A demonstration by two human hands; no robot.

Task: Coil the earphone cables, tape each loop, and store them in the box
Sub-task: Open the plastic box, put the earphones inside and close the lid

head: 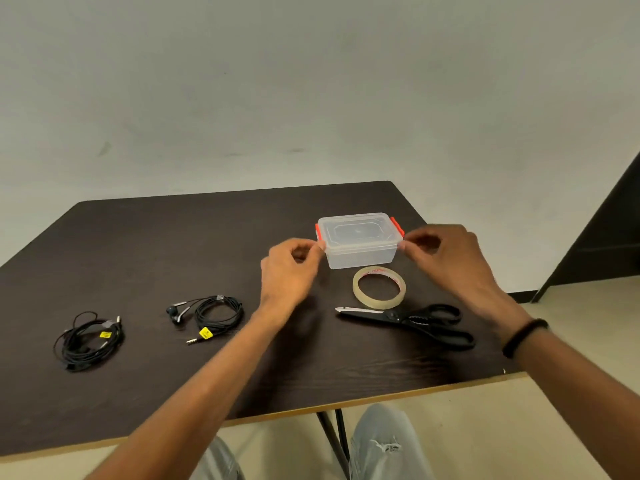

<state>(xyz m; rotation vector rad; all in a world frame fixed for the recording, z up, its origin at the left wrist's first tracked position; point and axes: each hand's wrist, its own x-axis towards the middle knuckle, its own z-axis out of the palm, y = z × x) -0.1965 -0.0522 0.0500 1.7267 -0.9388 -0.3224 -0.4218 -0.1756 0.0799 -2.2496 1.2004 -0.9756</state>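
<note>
- The clear box point(358, 242) sits lid-on at about one o'clock on the dark bench point(173, 244), its red clips point(397, 226) at either short end — placed so both hands can reach one clip each.
- The left hand point(291, 268) comes in at the box's nine o'clock side, fingers curled, fingertips point(320, 247) pinching at the lid's near corner under the clip; I judge it is there to work that latch loose.
- The right hand point(446, 258) mirrors it at the three o'clock side, thumb and forefinger pinching the lid edge just below the other clip, wrist raised, a dark band point(523, 336) on the forearm.
- Both forearms stretch forward from six o'clock and converge on the box, palms turned inward (a symmetrical pose that suits lifting a lid evenly).
- Two earphone bundles wait at the left: the first coil point(218, 313) at roughly nine o'clock of the left hand, looped with a yellow tag near its plug, and the second coil point(88, 341) further toward eight o'clock, looser-looking. Whether either is taped is too small to tell for sure.
- The tape roll point(379, 287) lies flat just at the box's six o'clock, and the scissors point(405, 320) lie closed beyond it — both near but untouched.
- By my reading, coiling looks done and opening the box is the step in hand.
</note>
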